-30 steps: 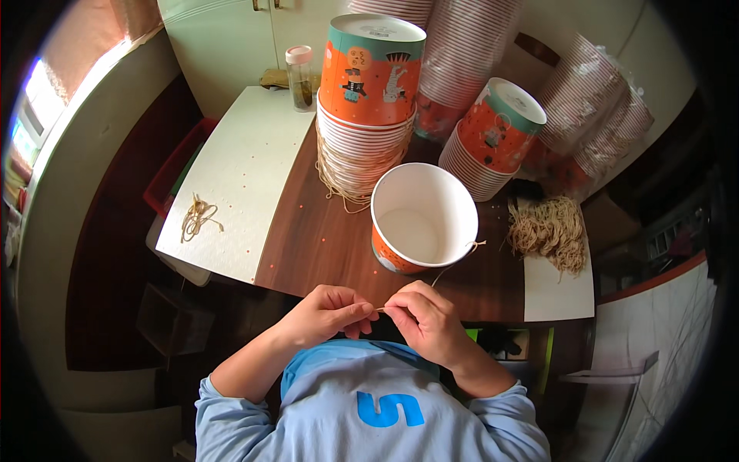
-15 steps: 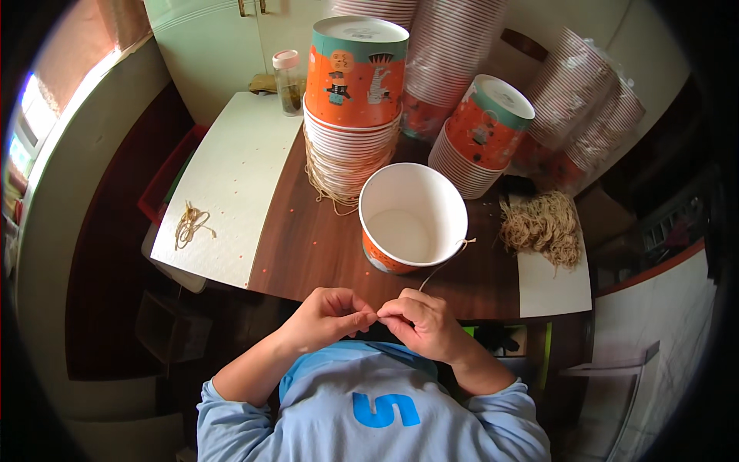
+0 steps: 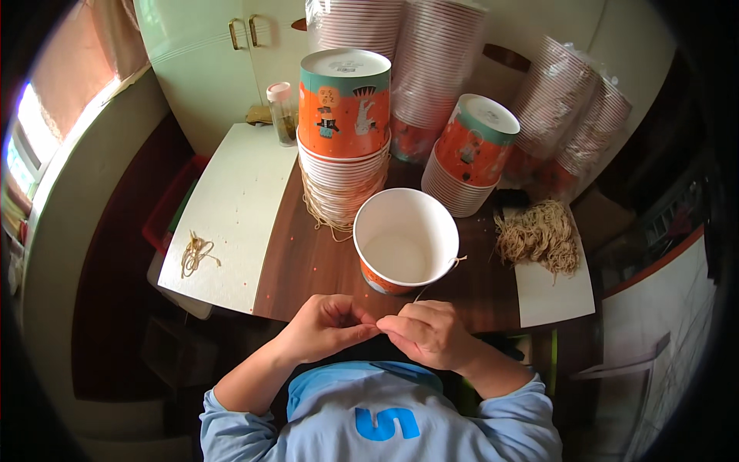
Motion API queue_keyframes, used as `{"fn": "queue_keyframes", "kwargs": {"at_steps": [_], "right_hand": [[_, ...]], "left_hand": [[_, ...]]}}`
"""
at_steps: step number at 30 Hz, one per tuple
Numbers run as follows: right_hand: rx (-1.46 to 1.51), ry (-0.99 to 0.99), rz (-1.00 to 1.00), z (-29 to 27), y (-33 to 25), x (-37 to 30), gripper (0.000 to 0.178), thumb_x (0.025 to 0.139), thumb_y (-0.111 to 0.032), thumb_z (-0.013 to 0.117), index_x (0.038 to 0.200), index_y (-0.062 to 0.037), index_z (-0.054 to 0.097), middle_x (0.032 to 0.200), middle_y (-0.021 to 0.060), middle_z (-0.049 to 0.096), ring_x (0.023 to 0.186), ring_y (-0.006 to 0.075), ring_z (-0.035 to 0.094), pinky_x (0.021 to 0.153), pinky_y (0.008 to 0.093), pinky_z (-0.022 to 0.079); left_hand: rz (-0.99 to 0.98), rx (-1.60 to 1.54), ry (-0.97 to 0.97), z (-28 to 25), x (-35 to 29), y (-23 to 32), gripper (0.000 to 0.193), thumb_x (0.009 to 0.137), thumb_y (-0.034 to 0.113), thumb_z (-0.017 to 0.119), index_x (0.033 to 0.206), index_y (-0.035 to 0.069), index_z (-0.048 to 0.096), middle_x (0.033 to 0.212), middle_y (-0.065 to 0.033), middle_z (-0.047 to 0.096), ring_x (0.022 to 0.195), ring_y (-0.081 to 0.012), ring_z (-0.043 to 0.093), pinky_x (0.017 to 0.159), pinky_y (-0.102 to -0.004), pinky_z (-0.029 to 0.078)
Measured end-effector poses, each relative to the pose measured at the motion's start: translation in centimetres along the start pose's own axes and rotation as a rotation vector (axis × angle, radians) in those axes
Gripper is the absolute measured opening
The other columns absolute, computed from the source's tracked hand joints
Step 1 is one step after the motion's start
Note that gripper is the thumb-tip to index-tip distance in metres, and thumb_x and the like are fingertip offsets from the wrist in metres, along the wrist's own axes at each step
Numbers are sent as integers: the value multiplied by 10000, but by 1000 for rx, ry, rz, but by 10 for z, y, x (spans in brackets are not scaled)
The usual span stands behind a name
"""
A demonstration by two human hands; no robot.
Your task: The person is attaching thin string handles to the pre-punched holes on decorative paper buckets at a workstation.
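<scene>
Two-handed, held fingers of left hand (image 3: 325, 329) and right hand (image 3: 429, 336) in narrow pinches, tip to tip, apparently on a thin cord (image 3: 419, 292), near an open paper bucket (image 3: 406, 237) upright on the brown tabletop (image 3: 493, 296). Seemed to require a light grip close to the cord's end, steady fingertips and slack enough to avoid tugging the small knot (image 3: 459, 260) at the bucket's side. Could not make out the gripped length, covered by fingertips, nor the cord's path behind the right hand.
</scene>
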State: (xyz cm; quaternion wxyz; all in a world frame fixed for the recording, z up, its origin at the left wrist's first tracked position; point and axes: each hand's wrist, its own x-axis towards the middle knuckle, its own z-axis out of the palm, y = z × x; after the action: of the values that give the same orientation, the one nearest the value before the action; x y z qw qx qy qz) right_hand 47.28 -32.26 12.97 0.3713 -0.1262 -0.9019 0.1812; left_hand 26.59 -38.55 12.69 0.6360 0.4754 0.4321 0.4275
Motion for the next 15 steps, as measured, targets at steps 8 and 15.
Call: {"fn": "queue_keyframes", "kwargs": {"at_steps": [8,15], "right_hand": [[-178,2,-136,-28,13,43,182,688,-29,715,829,-63,605,771,54,557,660,236,569,583,334,486],[82,-118,119,-63,52,113,81,748,-84,672,780,-20,634,755,86,584,696,246,609,613,339,482]], "left_hand": [[468,690,102,0,15,42,100,807,34,683,898,11,648,800,-68,646,697,-139,634,614,-234,504],[1179,1374,339,-21,70,77,211,699,24,686,902,30,631,817,-67,587,729,-223,591,632,-311,473]]}}
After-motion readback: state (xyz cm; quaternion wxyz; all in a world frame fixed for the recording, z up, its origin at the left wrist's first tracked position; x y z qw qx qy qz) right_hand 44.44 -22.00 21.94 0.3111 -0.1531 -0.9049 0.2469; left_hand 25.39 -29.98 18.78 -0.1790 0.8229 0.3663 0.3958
